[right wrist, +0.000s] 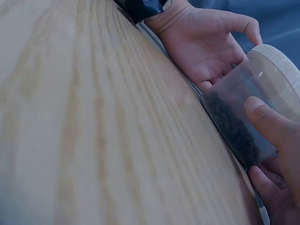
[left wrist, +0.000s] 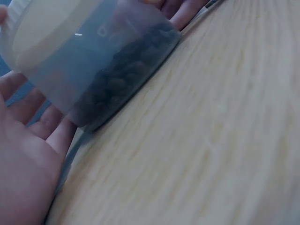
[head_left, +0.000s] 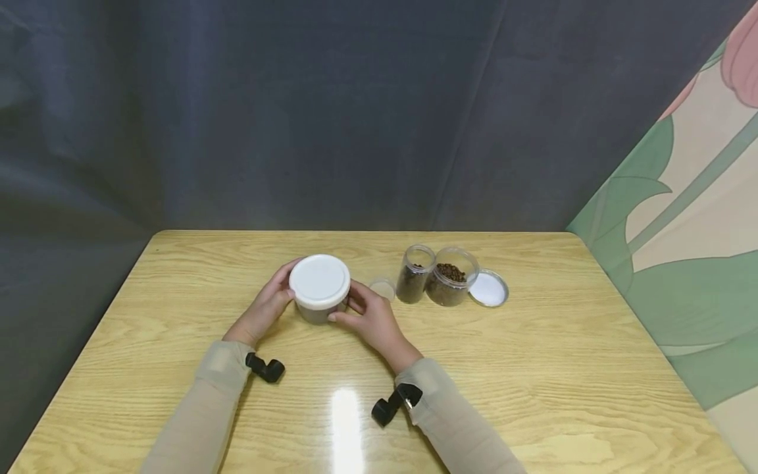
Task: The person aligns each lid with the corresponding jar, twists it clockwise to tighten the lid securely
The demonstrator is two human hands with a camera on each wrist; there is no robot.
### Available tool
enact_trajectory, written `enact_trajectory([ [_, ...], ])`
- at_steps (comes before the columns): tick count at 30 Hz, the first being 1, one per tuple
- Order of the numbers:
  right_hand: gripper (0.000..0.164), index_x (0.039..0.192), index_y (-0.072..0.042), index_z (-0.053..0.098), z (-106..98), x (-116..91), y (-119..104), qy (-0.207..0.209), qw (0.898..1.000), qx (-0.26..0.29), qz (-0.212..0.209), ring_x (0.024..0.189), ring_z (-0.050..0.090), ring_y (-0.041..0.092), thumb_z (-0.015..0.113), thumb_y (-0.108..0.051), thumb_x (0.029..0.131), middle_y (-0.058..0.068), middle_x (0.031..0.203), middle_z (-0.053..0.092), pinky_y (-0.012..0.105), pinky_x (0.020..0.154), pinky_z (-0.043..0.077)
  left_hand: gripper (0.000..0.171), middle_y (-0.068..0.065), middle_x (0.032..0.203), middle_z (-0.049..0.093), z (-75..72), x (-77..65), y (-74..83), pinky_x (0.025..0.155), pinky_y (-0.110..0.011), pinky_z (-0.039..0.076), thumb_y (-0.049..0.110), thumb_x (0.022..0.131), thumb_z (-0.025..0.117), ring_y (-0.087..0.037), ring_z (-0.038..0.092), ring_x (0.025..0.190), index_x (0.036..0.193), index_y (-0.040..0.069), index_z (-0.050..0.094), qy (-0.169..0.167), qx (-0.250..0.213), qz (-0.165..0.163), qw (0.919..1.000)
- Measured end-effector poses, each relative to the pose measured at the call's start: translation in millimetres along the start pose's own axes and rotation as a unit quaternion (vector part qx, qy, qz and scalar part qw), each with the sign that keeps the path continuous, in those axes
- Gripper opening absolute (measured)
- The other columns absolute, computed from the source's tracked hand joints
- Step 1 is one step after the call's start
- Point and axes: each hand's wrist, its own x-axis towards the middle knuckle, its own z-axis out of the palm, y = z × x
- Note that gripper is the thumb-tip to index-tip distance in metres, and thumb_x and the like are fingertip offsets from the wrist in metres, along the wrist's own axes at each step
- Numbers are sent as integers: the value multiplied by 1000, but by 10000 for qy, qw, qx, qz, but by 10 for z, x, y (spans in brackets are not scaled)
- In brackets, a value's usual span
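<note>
Between both hands stands a clear plastic jar with a white screw lid on top. Dark pieces fill its lower part; their kind is hard to make out. My left hand holds the jar from the left, with the thumb tip at the lid's rim and the fingers behind the wall. From the right, my right hand grips the jar body, thumb on the near side. The jar's base appears to rest on the wooden table.
Right of the hands stand a narrow open jar with dark contents and a wider open jar with brown pellets. A silver-rimmed lid lies beside them. Another pale round lid lies behind the right hand. A dark curtain hangs behind the table.
</note>
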Motion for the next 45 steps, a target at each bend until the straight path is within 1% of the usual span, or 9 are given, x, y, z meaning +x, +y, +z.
enact_trajectory([
  [5,74,144,4,51,42,37,-7,13,10000,7,49,129,57,33,85,-4,79,26,139,57,23,100,50,68,-22,162,25,1,11,-1,112,-15,30,5,92,35,-35,21,150,159,-1,22,166,-95,135,9997],
  [8,74,145,4,50,65,56,-22,37,10000,3,61,129,57,33,85,-4,80,26,140,56,23,99,51,68,-21,163,25,1,13,0,113,-15,29,5,93,34,-35,21,151,159,-1,21,289,-128,122,9994],
  [10,75,146,3,50,81,66,-36,60,9999,31,76,129,57,33,85,-4,80,26,141,56,23,100,51,67,-21,163,24,-2,13,1,118,-22,26,6,94,33,-35,20,151,159,-1,21,352,-110,86,9993],
  [13,77,147,2,49,110,78,-45,102,9999,52,125,130,57,31,85,-5,80,24,142,55,22,100,50,66,-20,164,24,-4,13,9,124,-38,19,7,95,33,-34,19,152,159,-1,22,458,-12,26,9989],
  [16,77,147,2,48,138,95,-36,126,9998,56,139,131,56,30,85,-5,80,24,143,55,22,100,50,64,-19,164,26,-9,11,14,125,-49,15,9,96,32,-34,20,152,159,0,24,569,123,-16,9983],
  [25,75,147,3,49,186,145,-4,196,9998,-93,7,129,57,33,84,-6,81,27,140,56,23,98,51,60,-14,162,31,-31,-1,7,124,-48,20,10,100,32,-31,26,151,159,5,28,874,351,-46,9955],
  [35,77,149,1,47,179,145,-37,142,9997,-181,96,126,60,31,84,-6,82,24,140,57,22,96,52,59,-13,162,32,-51,0,3,124,-48,21,11,100,32,-29,27,150,159,6,29,899,388,-36,9952],
  [40,76,148,-2,48,168,147,-58,76,9969,-786,-16,119,65,27,85,-12,83,20,136,62,25,94,55,59,-14,162,32,-50,-9,5,124,-48,22,11,101,31,-29,28,150,159,6,29,933,364,-50,9950],
  [45,75,147,-5,51,134,138,-84,69,9861,-1647,-204,114,65,25,86,-22,84,14,127,68,37,94,56,59,-13,162,32,-43,0,-4,124,-48,21,12,101,31,-29,28,150,159,6,29,929,315,-77,9951],
])
